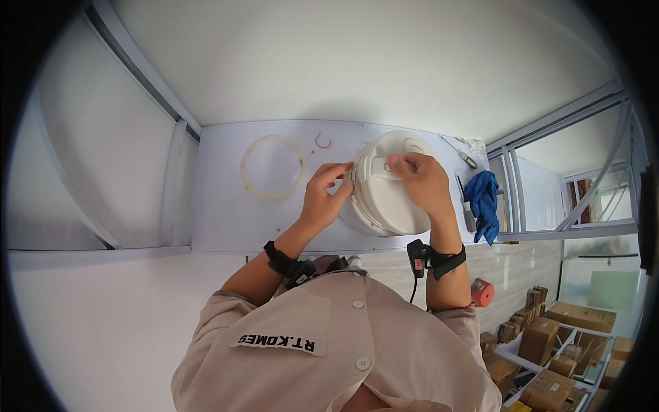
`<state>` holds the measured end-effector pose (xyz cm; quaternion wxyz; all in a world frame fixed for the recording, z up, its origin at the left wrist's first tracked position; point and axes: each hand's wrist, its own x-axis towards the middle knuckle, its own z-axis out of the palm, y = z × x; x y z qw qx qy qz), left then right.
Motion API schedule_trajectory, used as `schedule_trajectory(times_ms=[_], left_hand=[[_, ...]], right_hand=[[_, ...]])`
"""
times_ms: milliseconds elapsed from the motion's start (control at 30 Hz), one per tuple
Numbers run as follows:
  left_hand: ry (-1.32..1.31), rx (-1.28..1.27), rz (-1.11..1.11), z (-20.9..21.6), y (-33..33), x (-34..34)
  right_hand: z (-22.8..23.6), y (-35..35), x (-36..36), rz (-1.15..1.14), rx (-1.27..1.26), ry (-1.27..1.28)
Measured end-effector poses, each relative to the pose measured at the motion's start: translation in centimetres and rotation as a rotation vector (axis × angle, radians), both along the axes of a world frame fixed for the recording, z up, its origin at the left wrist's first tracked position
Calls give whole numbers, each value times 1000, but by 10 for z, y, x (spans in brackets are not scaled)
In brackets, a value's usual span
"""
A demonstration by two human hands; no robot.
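A white round appliance (pixel 384 206), resembling a rice cooker with its broad lid face toward me, rests on the white table. A recessed catch shows on its face. At its left rim, the thumb and fingers of my left hand (pixel 325 196) close on a small fitting, whose details are too small to make out. My right hand (pixel 427 184) lies over the right part of the face, with thumb and curled fingers gripping beside the catch. Part of the appliance is hidden under this hand. Left of it, a pale cream ring (pixel 246 169) lies flat on the table.
A short red wire (pixel 322 143) lies near the table's back edge. To the right are a screwdriver (pixel 468 161), a grey-handled tool (pixel 469 217) and a crumpled blue cloth (pixel 484 202) at the edge. Below stand a red roll (pixel 483 293) and shelves with cardboard boxes (pixel 539 339).
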<state>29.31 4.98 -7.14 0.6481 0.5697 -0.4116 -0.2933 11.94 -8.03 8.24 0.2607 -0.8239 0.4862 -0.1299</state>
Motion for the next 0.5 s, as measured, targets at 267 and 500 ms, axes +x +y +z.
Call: schedule_trajectory(times_ms=[267,500], left_hand=[[-85,8,-49,11,3,-1],[-86,8,-72,20,3,-4]], right_hand=[[-2,3,7,4,-33,94],[0,5,8,2,-56,93]])
